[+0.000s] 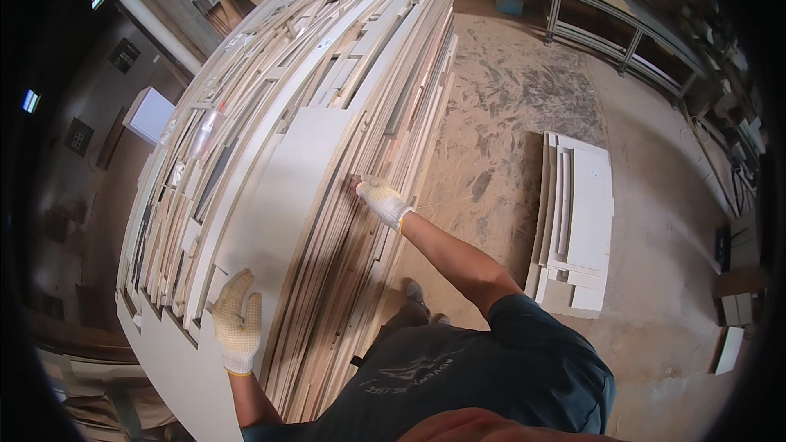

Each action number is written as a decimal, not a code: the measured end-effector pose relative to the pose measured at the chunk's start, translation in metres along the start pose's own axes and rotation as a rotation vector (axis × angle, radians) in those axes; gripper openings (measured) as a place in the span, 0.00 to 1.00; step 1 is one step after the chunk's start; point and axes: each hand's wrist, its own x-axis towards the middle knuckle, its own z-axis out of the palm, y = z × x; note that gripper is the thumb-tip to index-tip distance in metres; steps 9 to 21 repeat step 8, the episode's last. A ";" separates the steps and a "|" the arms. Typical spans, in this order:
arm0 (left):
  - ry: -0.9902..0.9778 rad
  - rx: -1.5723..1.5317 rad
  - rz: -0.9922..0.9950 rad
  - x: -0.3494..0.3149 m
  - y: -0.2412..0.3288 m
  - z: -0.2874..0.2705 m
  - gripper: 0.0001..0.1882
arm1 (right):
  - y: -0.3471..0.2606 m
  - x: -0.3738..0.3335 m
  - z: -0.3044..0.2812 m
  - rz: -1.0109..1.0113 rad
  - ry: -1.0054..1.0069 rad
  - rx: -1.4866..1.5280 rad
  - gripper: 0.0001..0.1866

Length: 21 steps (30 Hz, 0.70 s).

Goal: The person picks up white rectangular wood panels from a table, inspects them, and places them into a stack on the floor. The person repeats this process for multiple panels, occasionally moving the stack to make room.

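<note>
Both my hands wear white knitted work gloves with yellow cuff edging. My left hand (237,321) rests over a wide white panel (282,176) on top of a tall stack, its thumb apart from the fingers and nothing held. My right hand (379,200) is at the long side of the stack, its bent fingers against the edge of a board (345,199) a little below the top panel. The fingertips are partly hidden there. Many thin board edges show in layers beneath it.
Long narrow offcut strips (246,74) cover the far and left parts of the stack, with a clear plastic bottle (205,133) among them. A low pile of white panels (585,205) lies on the dusty floor at right. A metal-framed roller table (606,12) stands far right.
</note>
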 end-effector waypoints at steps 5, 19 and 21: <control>-0.163 0.080 0.294 0.209 -0.001 0.049 0.14 | -0.023 0.080 -0.173 0.160 -0.141 -0.428 0.22; -0.262 0.028 0.154 0.349 0.016 0.088 0.14 | -0.059 0.163 -0.287 0.282 -0.179 -1.127 0.23; -0.262 0.028 0.154 0.349 0.016 0.088 0.14 | -0.059 0.163 -0.287 0.282 -0.179 -1.127 0.23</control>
